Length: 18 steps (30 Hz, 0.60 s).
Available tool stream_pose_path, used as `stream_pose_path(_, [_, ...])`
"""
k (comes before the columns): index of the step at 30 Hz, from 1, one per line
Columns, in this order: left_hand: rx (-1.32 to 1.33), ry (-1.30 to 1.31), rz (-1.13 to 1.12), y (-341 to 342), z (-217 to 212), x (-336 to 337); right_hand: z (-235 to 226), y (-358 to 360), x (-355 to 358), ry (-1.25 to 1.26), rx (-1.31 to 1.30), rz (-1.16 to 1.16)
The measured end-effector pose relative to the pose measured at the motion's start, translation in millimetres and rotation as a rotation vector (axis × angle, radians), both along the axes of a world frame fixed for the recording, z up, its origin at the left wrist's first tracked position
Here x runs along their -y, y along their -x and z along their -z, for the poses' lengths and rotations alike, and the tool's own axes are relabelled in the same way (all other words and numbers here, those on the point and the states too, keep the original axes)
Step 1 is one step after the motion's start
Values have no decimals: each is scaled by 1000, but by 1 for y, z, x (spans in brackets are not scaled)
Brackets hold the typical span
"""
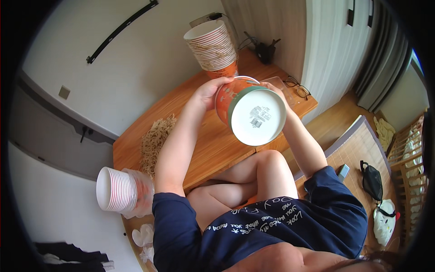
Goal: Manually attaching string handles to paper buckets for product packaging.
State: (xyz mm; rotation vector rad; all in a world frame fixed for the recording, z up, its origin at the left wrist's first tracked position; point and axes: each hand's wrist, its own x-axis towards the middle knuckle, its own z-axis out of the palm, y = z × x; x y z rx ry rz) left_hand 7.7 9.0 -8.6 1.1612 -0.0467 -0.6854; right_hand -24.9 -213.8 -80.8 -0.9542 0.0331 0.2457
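Note:
An orange paper bucket (258, 131) with a dark green band near its base is raised over the wooden table (206, 136). Its white bottom, with small print and a barcode, faces me. My left hand (209, 93) grips its left side near the far rim. On the opposite side my right hand (277, 92) holds it too, its fingers partly behind the bucket. Just beyond stands a tall stack of nested paper buckets (210, 50), with tan strands around it. A heap of tan paper-like strands (156, 140) lies on the table, left of my left forearm.
At the lower left is another stack of paper cups or buckets (120, 190), partly in clear plastic. Eyeglasses (298, 87) and a black device with antennas (265, 49) sit on the table's far right. A black pouch (371, 180) lies on the mat (333, 161) at right, near a wooden slatted rail (408, 165).

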Motion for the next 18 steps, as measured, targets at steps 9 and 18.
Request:
stream_pose_path(9, [-78, 42, 129, 5, 2, -9, 13, -11, 3, -12, -6, 42])
stream_pose_path(18, [-14, 38, 266, 18, 2, -8, -6, 20, 12, -78, 122, 57])
